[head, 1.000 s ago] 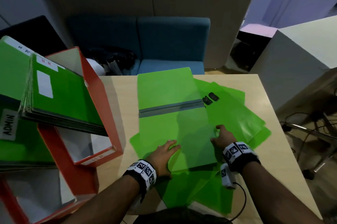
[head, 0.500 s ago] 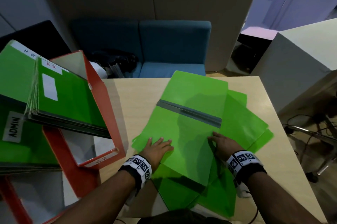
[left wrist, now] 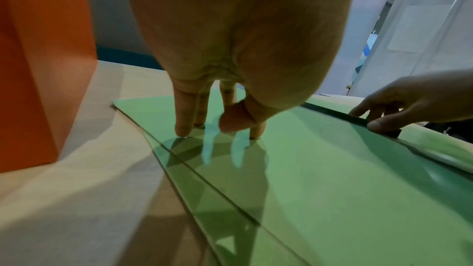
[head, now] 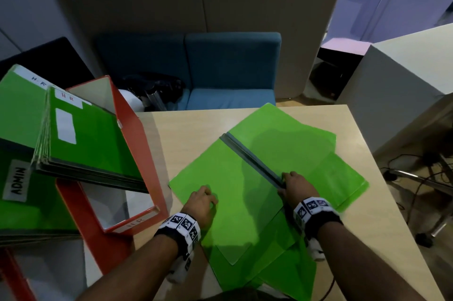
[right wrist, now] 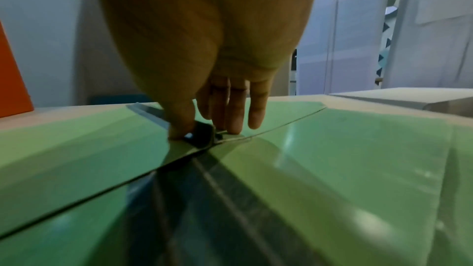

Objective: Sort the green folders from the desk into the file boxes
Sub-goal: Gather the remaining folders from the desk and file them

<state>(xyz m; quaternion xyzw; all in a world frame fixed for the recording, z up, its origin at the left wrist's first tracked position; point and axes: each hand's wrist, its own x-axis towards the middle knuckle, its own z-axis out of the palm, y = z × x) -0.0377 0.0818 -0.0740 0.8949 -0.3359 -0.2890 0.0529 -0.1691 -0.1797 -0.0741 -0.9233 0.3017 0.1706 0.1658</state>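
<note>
A pile of green folders [head: 338,170] lies fanned out on the wooden desk [head: 188,134]. The top folder [head: 235,190] lies open and diagonal, with a grey spine bar [head: 250,158] across it. My left hand [head: 203,200] presses its fingertips [left wrist: 183,128] on the folder's left half [left wrist: 320,169]. My right hand [head: 294,185] pinches the near end of the spine bar [right wrist: 202,135] between thumb and fingers. A red file box marked HR [head: 137,153] stands at the left and holds several green folders [head: 93,141]. Beside it stand folders labelled ADMIN [head: 19,190].
A second red box [head: 14,276] sits at the lower left. A blue sofa [head: 230,67] stands behind the desk with dark items on it. At the right are a grey cabinet [head: 404,75] and cables and a chair base [head: 416,178] on the floor.
The top folder has turned clockwise, so its spine bar runs diagonally instead of level. My right hand has shifted onto the bar's near end. My left hand has slid left.
</note>
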